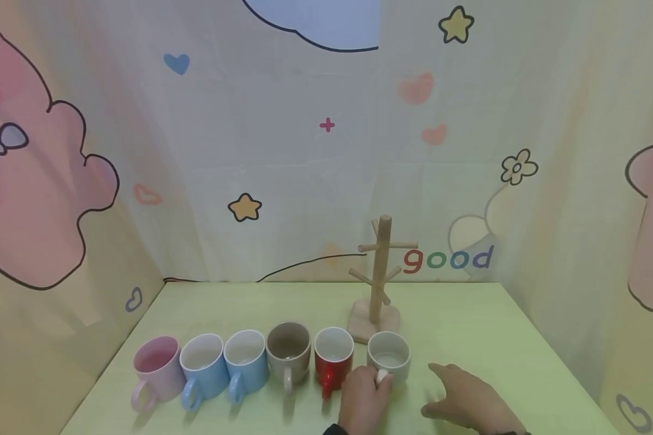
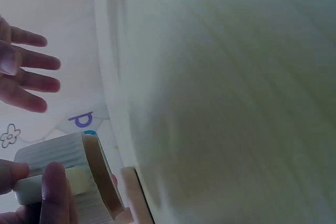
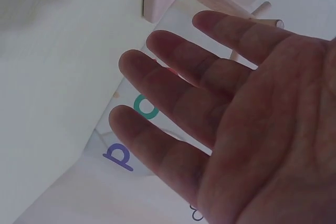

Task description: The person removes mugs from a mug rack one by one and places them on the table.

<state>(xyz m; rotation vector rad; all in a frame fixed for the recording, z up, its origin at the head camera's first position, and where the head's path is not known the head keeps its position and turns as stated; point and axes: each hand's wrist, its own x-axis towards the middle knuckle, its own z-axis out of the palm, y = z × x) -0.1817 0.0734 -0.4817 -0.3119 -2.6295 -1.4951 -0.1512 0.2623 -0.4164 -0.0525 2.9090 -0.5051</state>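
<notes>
My left hand (image 1: 363, 396) pinches the handle of a white mug (image 1: 389, 356), the rightmost in the row. In the left wrist view the mug (image 2: 58, 156) shows ribbed sides and a brownish base, tilted, with finger and thumb on either side of its handle. My right hand (image 1: 465, 396) is apart from the mug, to its right, fingers spread and holding nothing. The right wrist view shows this hand's palm (image 3: 273, 124) with the fingers nearly straight. Just behind the white mug stands a wooden mug tree (image 1: 381, 272) with bare pegs.
Left of the white mug stand a red mug (image 1: 326, 365), a grey-brown mug (image 1: 296, 370), two light blue mugs (image 1: 257, 370) and a pink mug (image 1: 165, 377), handles toward me. The light green table (image 1: 468, 326) ends at a printed curtain (image 1: 305, 181) behind.
</notes>
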